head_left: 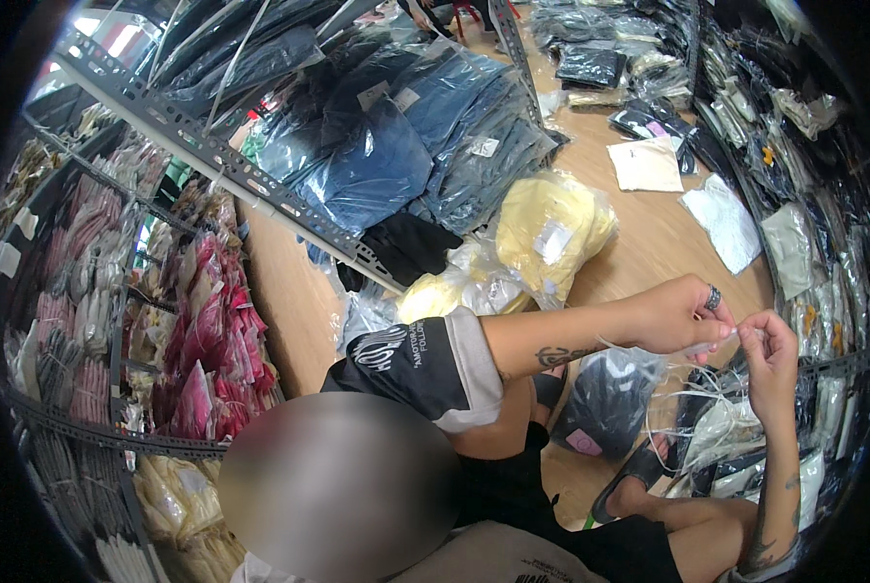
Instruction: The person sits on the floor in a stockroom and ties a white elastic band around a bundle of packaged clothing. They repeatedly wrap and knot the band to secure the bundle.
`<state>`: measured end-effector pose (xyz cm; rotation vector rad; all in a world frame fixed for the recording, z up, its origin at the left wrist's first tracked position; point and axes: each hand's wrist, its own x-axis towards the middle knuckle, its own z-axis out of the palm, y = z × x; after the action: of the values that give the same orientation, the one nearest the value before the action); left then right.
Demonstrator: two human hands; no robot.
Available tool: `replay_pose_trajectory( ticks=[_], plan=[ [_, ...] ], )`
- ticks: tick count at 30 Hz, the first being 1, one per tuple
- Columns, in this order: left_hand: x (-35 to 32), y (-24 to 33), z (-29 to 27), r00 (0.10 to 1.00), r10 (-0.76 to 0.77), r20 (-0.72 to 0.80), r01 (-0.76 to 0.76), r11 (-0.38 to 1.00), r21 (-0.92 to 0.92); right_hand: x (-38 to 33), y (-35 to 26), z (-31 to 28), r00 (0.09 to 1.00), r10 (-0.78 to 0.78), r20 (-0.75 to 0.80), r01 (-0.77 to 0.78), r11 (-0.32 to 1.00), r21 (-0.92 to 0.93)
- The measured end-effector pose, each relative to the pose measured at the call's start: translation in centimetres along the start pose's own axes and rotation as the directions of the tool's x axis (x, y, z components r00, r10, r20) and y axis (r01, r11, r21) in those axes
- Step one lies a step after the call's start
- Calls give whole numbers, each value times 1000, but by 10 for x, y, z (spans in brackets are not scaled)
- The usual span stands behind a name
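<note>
My left hand (690, 316), with a dark ring on one finger, reaches across from the left, fingers closed in a pinch. Facing it, my right hand (770, 355) comes up from the lower right and is pinched too. A thin white string (731, 335) is gripped between the fingertips of both hands, and loose white loops (712, 384) hang below them. Under my left forearm, a dark garment in a clear plastic bag (610, 394) with a pink label lies on the floor by my feet. What exactly the fingertips pinch is small and partly hidden.
A metal rack post (231, 170) crosses the left side. Bagged jeans (377, 160) are piled beyond it, with a bagged yellow garment bundle (556, 228) nearer. Pink garments (216, 340) fill the left shelves. Bagged clothes (795, 243) line the right shelf; a cream folded piece (644, 163) lies on the floor.
</note>
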<state>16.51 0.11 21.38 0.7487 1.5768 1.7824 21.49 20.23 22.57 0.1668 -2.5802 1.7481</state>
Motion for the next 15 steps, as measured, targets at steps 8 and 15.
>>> replay_pose_trajectory(
  ticks=[8, 15],
  plan=[
    [-5, 7, -6, 994, -103, 41, 104, 995, -11, -3, -3, 17, 982, -172, -80, 173, 985, -4],
    [-5, 14, -8, 963, -269, 18, 269, 963, -9, 0, -17, 8, 971, -238, -39, 221, 942, -251]
  ],
)
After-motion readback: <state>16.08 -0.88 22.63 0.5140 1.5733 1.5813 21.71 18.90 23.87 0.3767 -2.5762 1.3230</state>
